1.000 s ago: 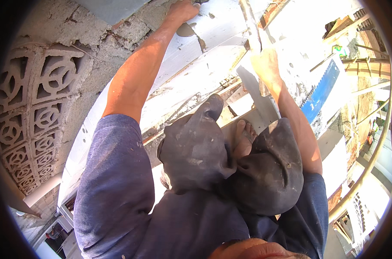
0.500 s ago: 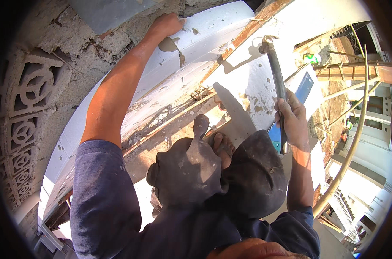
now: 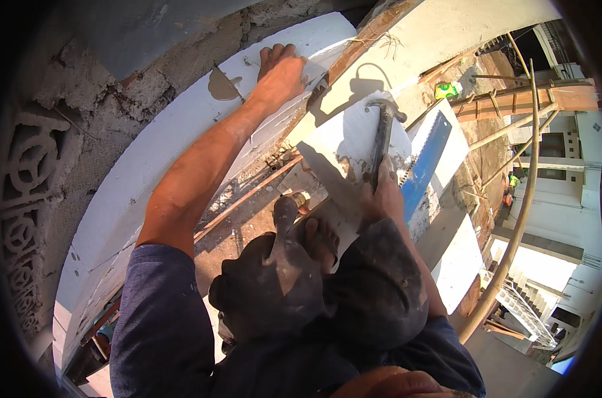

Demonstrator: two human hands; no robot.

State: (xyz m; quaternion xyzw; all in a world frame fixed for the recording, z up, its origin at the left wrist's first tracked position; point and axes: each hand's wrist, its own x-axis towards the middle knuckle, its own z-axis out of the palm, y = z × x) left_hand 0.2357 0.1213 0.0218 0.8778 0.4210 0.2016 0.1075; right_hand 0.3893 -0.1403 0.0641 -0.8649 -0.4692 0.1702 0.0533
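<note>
My left hand [image 3: 281, 76] is closed over the top and front edge of a long white block [image 3: 181, 113], its fingers bent and its thumb side at the edge. A patch of grey mortar [image 3: 223, 86] clings to the block beside that wrist. In my right hand [image 3: 384, 192] is a claw hammer [image 3: 383, 129], gripped by its dark handle with the head pointing away from me. Just right of the hammer, a handsaw with a blue blade [image 3: 425, 159] rests against white blocks. Its handle is hidden.
A wooden beam [image 3: 380, 30] runs beyond the white block. Rough masonry [image 3: 82, 99] and pierced decorative blocks [image 3: 32, 156] stand at the left. A long bamboo pole [image 3: 523, 219] crosses the right side. My bare foot [image 3: 321, 242] is below, near thin wooden strips [image 3: 248, 199].
The hammer has come left and nearer to the white block, its head turned. My left hand has shifted toward the block's front edge. The view has tilted somewhat.
</note>
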